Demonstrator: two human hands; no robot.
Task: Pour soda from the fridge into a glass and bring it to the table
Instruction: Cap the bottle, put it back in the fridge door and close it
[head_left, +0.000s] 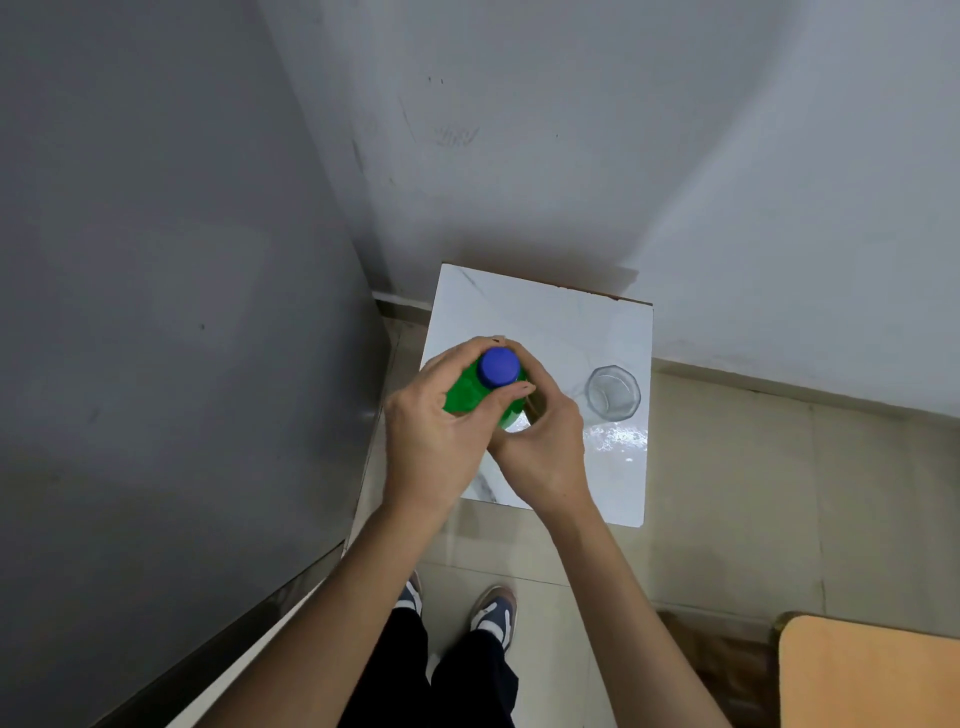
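A green soda bottle (467, 395) with a blue cap (498, 367) stands upright over a small white marble-top stand (545, 312). My left hand (436, 431) wraps the bottle's shoulder from the left, its thumb lying just below the cap. My right hand (540, 441) holds the bottle from the right, fingers curled behind the neck. The cap is on the bottle. An empty clear faceted glass (613, 392) stands on the stand to the right of the bottle, apart from my hands. The lower part of the bottle is hidden by my hands.
A tall grey appliance side (156, 312) fills the left. White walls meet behind the stand. Beige floor tiles (753, 493) lie to the right. A wooden table corner (872, 675) shows at the bottom right. My feet (493, 608) stand close to the stand.
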